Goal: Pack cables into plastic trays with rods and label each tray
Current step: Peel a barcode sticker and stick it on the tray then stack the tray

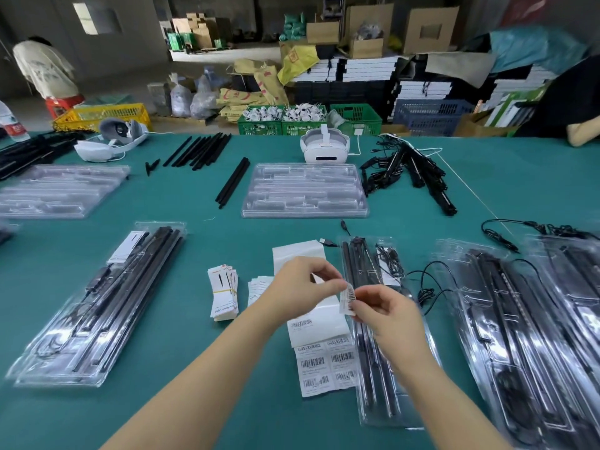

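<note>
Both hands pinch barcode label (pixel 348 299): left hand (pixel 300 284) above, right hand (pixel 386 311) below, over packed tray (pixel 373 401).

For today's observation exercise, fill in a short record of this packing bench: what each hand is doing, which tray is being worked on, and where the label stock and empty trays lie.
left hand: pinches the top of a barcode label
right hand: pinches the label's lower edge
tray in work: packed tray under the right hand, holding black rods and a cable
label stock: label sheet on the green table, left of that tray
empty trays: stacked at the table's far middle
</note>
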{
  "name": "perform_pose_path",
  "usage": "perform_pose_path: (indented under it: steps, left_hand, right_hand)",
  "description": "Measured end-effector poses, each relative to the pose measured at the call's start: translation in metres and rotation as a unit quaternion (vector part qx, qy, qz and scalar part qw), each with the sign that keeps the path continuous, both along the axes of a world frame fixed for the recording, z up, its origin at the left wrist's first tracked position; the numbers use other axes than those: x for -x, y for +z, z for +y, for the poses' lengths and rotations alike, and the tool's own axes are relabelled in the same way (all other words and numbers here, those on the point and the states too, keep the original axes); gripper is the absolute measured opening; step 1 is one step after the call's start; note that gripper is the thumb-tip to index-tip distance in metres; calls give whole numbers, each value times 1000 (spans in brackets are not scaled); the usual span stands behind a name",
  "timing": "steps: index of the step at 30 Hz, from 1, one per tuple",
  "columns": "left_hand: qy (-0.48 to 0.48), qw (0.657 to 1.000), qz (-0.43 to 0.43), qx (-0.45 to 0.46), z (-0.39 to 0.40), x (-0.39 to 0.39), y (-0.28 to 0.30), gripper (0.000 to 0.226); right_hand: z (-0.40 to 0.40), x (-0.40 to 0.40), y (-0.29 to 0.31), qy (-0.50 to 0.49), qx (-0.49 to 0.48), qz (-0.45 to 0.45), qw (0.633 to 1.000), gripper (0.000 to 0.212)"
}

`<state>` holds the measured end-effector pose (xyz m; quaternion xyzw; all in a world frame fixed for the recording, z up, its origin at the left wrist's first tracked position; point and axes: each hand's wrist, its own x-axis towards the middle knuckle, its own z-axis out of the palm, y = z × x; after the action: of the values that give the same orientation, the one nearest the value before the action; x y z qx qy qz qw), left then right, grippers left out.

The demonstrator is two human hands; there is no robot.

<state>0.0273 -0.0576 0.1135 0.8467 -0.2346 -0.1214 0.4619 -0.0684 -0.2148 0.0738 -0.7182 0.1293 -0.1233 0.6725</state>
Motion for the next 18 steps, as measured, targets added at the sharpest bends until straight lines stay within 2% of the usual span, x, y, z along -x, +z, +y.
perform_pose_path:
  steps: [7, 10, 18]
  left_hand:
    - [-41, 998, 38, 41, -21, 13, -4, 8]
    - [-68, 996, 59, 27, -25, 19, -4, 10]
    - [-45, 997, 60, 31, -38, 36, -8, 11]
  right_hand:
    - [-12, 19, -1, -1, 6, 0, 1000, 20]
    - [-17, 31, -5, -3, 5, 5, 1000, 22]
    - [-27, 48, -15, -39, -38, 24, 998, 30]
